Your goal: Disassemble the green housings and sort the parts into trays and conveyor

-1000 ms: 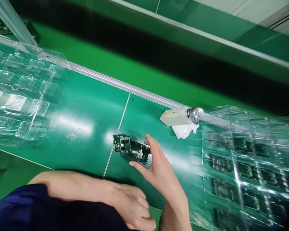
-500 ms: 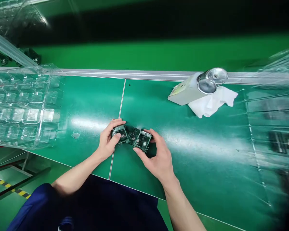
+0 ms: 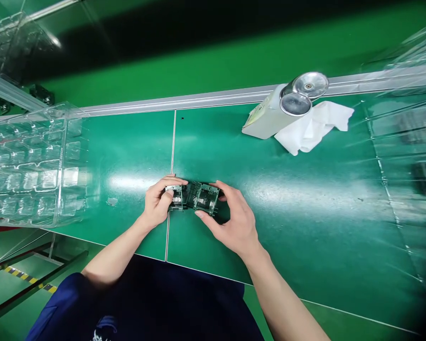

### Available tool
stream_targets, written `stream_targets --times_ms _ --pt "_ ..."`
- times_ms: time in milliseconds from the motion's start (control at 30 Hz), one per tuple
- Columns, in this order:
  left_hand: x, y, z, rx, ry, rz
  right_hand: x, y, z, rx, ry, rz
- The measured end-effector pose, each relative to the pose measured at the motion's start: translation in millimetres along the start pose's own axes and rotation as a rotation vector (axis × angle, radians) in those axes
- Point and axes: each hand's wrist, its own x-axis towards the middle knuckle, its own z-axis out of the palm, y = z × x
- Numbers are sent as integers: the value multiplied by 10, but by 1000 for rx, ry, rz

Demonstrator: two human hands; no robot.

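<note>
Two dark, boxy circuit-board assemblies sit side by side above the green table (image 3: 128,142), joined or touching at a dark middle part; which of these I cannot tell. My left hand (image 3: 159,201) is closed around the left circuit-board assembly (image 3: 178,198), its thumb on the near face and its fingers along the far edge. The right circuit-board assembly (image 3: 206,198) is gripped by my right hand (image 3: 236,215), the thumb at the near edge and the fingers at the far side. The fine parts between them are too small to make out.
Clear plastic compartment trays (image 3: 39,166) stack up at the left. More clear trays (image 3: 408,156), holding dark parts, stand at the right. A white jug-like container (image 3: 266,116), round metal dispenser tops (image 3: 296,104) and a white cloth (image 3: 314,128) stand at the back right.
The view has tilted and shifted a little. Both hands keep hold of the assemblies, which have turned slightly and now lie more nearly level with each other.
</note>
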Motion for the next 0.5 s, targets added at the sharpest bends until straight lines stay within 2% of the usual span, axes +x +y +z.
stream_targets --times_ms 233,500 --pt "25 -4 -50 -102 -92 -17 30 -2 12 26 49 -72" --pt "41 27 -108 -129 -167 -71 14 -3 5 27 52 -59"
